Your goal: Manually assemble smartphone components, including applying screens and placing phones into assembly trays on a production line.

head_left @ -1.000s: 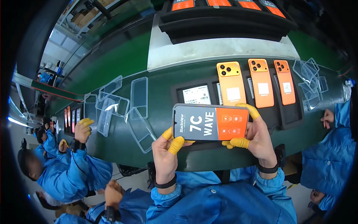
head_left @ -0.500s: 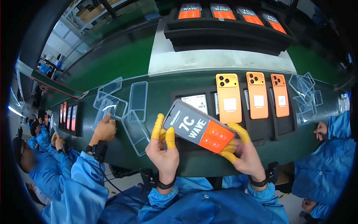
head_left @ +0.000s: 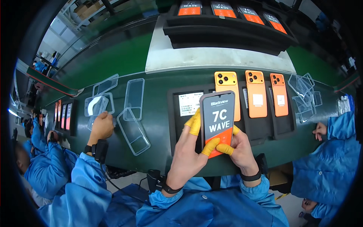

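Observation:
Upright between both hands is a smartphone (head_left: pixel 219 123), its front bearing a grey and orange printed film and its edge a greyish rim. My left hand (head_left: pixel 187 153) grips its left side and lower front, yellow finger cots on the fingers. My right hand (head_left: pixel 241 151), also in yellow cots, closes round the lower right side, with the thumb on the film. Behind the phone lies a black tray (head_left: pixel 173 130) with three orange phones (head_left: pixel 257 89), backs up, partly hiding one. A white label (head_left: pixel 190 104) shows in the tray's left slot.
Clear phone cases (head_left: pixel 134 99) lie on the green table at left, and more clear cases (head_left: pixel 303 99) at right. A co-worker's hand (head_left: pixel 101 126) is among the left ones; another person's hand (head_left: pixel 320 131) rests at right. Stacked black trays (head_left: pixel 227 36) stand on a white board (head_left: pixel 215 64).
The phone has turned from a slanted, nearly sideways position to upright. Both hands have come closer together round its lower part. At left, the co-worker's hand has shifted slightly with a clear case.

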The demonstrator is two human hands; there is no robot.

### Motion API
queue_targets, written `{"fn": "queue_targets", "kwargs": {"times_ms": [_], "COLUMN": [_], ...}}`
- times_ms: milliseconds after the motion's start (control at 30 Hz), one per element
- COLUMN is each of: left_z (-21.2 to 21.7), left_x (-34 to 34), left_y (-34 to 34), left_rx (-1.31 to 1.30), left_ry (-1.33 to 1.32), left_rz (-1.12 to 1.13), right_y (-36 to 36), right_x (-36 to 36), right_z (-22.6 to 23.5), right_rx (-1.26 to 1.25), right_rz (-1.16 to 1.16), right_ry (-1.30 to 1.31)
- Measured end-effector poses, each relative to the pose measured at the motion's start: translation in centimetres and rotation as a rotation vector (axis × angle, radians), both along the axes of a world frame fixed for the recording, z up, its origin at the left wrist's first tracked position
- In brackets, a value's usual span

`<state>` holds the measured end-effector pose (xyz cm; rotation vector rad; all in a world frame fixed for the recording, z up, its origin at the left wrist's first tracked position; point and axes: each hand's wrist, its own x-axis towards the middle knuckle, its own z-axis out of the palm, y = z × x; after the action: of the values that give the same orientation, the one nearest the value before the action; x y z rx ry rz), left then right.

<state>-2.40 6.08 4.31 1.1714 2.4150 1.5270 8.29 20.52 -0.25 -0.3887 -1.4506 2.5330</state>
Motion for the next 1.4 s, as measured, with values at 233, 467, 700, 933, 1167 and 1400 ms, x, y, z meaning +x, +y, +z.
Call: {"fn": "queue_targets", "kwargs": {"times_ms": [233,467,700,933,1167,1400], "left_z": [-3.3,-3.3,-3.5,-1.7,-3.3,-4.0], "left_x": [1.6,0.1,1.4,0.6,1.4,1.3], "left_y": [-1.9,-3.7,-4.1,-8.7,-6.3,-7.0], "left_rx": [0.214,0.196,0.165,0.234,0.28,0.273], "left_ry": [-0.603,-0.578,-0.439,-0.193,-0.485,-0.471], "left_rz": [-0.19,-0.195,0.053,0.155,0.122,0.086], "right_y": [-0.8,-1.2,-2.5,-2.0,-2.9,10.3], "right_x": [0.0,-0.3,-2.0,-3.9,-4.8,1.8], "right_z": [-0.8,-0.1,2.6,3.0,2.6,5.8], "right_rx": [-0.201,-0.001,0.231,0.751,1.342,1.465], "right_rz": [-0.203,-0.172,-0.246,-0.14,-0.267,-0.76], "right_ry": [0.153,0.043,-0.041,-0.319,-0.277,-0.82]}}
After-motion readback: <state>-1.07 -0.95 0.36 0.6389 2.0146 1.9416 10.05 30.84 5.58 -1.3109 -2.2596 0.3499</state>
